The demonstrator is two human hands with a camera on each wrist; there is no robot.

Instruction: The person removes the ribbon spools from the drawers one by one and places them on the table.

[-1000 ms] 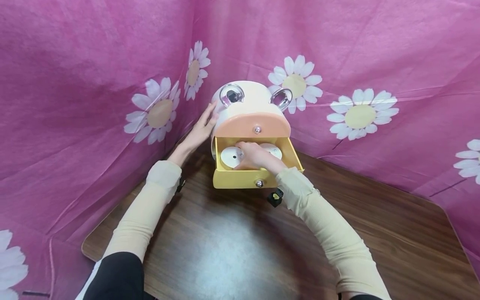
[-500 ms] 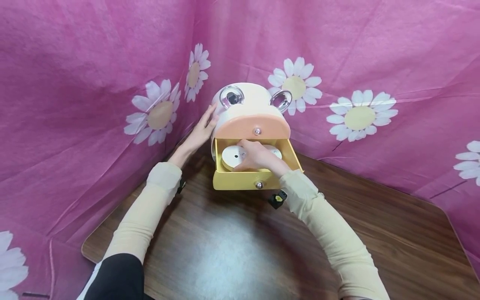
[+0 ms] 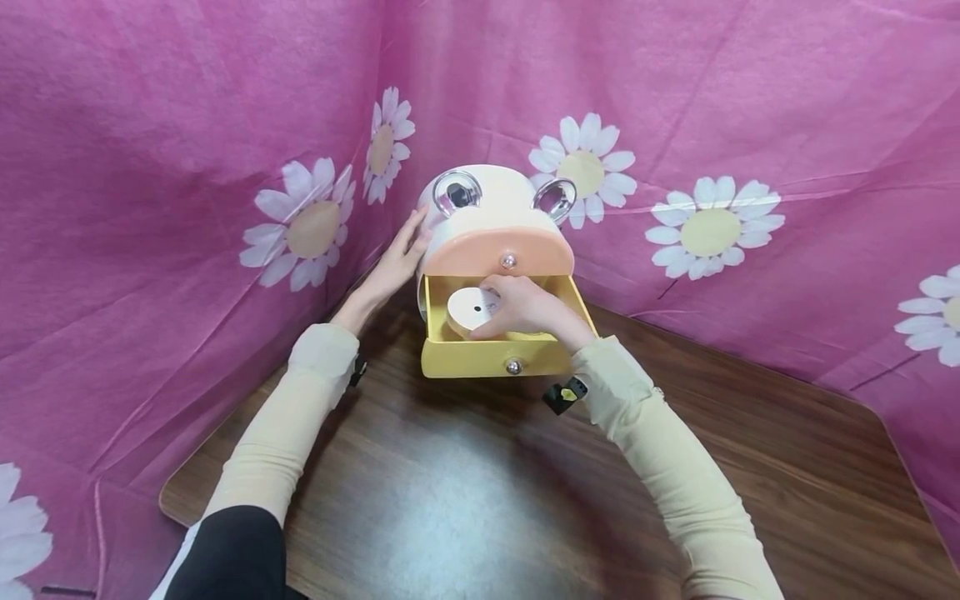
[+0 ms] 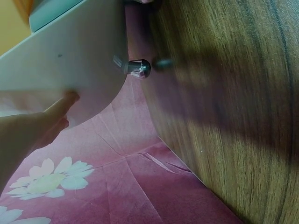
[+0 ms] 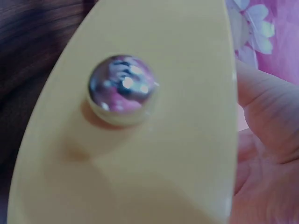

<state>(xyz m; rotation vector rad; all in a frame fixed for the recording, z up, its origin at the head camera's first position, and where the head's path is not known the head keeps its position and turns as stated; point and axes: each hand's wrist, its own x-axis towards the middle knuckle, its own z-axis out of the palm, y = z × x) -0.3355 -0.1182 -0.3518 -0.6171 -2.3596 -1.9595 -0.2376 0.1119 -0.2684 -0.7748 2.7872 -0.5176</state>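
A white, round-topped drawer box [image 3: 498, 196] with two silver eye shapes stands at the back of the table. Its lower yellow drawer [image 3: 461, 360] is pulled out, and the peach upper drawer [image 3: 480, 252] is closed. In that drawer my right hand [image 3: 528, 307] grips a round white-topped piece [image 3: 463, 307] with a small dark hole and yellowish side, thumb at its near edge and fingers at its far edge. My left hand [image 3: 396, 265] rests with extended fingers on the box's left side. The right wrist view shows the drawer's silver knob [image 5: 122, 88] beside my right hand.
The wooden table [image 3: 360, 475] extends in front and to the right. Pink cloth [image 3: 465, 67] with white daisies hangs close behind and to the left. The left wrist view shows a short silver foot [image 4: 139, 68] under the box.
My right hand has moved slightly right in the drawer, and the round piece has shifted with it, showing more of its side. A second white disc behind the hand is now hidden. My left hand stays put.
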